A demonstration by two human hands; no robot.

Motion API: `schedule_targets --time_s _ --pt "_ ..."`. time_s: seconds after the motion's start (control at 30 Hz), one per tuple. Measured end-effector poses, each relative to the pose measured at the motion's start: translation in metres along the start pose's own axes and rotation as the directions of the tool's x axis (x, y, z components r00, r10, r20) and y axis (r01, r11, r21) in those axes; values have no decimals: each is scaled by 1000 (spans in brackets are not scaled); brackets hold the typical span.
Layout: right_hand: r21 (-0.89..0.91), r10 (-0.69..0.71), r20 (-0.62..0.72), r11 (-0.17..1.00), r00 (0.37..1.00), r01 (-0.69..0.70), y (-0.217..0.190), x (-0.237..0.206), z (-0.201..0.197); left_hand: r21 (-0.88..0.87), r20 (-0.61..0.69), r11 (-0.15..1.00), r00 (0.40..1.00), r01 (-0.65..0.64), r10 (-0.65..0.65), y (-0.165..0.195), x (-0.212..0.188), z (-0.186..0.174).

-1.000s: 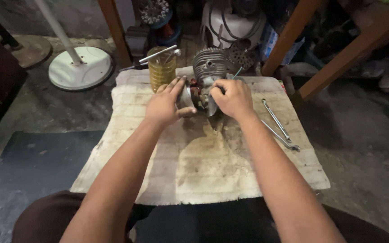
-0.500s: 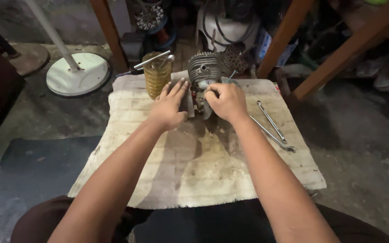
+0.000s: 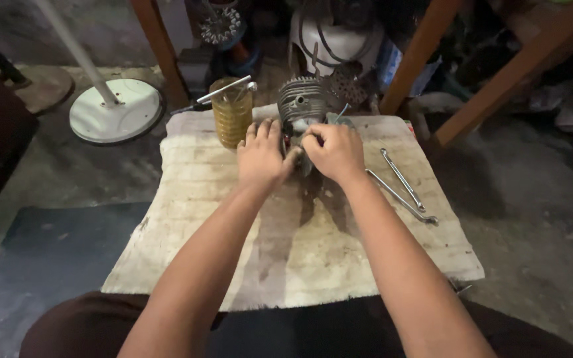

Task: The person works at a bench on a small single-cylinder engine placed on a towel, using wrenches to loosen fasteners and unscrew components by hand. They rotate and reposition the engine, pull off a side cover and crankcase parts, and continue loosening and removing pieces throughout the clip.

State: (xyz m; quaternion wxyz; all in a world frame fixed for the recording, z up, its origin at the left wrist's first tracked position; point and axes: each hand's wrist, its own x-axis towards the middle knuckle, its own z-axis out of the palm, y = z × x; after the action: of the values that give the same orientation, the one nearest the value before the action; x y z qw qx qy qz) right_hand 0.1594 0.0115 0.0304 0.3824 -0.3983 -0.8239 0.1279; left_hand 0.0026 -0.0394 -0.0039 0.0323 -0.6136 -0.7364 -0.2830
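A small finned metal engine cylinder (image 3: 302, 101) stands at the far middle of a stained cloth (image 3: 313, 258) laid on the floor. My left hand (image 3: 260, 154) rests against the engine's left side, fingers flat and together. My right hand (image 3: 331, 151) is curled on the engine's front, its fingertips pinched on a small part that is hidden by the fingers. Both forearms reach in from the bottom of the head view.
A ribbed amber jar (image 3: 231, 117) with a tool across its top stands left of the engine. Two long wrenches (image 3: 402, 185) lie on the cloth at the right. A white round fan base (image 3: 115, 116), wooden legs (image 3: 162, 46) and clutter ring the back. A dark mat (image 3: 48, 252) lies at left.
The view has shifted slightly, so the engine and hands sit a little higher in the picture. Both hands stay on the engine; the right hand's fingers have curled tighter on its front.
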Motion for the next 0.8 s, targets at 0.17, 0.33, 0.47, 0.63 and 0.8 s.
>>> schedule_targets --time_s 0.17,0.33,0.47,0.63,0.8 --pt "9 -23 -23 1000 999 23 -5 -3 -3 -52 155 981 972 185 -175 -14 41 21" --pt "15 -7 -32 1000 999 7 -6 -3 -2 -15 379 968 897 251 -227 -29 90 27" --pt "23 -31 -57 999 998 33 -4 -4 -1 -28 292 967 928 252 -233 -27 80 32" --pt "-16 -45 -101 999 994 44 -2 -7 2 12 -359 969 903 -248 235 -21 5 38" --pt "-18 -26 -91 1000 995 24 -2 -5 5 50 -479 970 847 -237 231 -7 -21 37"
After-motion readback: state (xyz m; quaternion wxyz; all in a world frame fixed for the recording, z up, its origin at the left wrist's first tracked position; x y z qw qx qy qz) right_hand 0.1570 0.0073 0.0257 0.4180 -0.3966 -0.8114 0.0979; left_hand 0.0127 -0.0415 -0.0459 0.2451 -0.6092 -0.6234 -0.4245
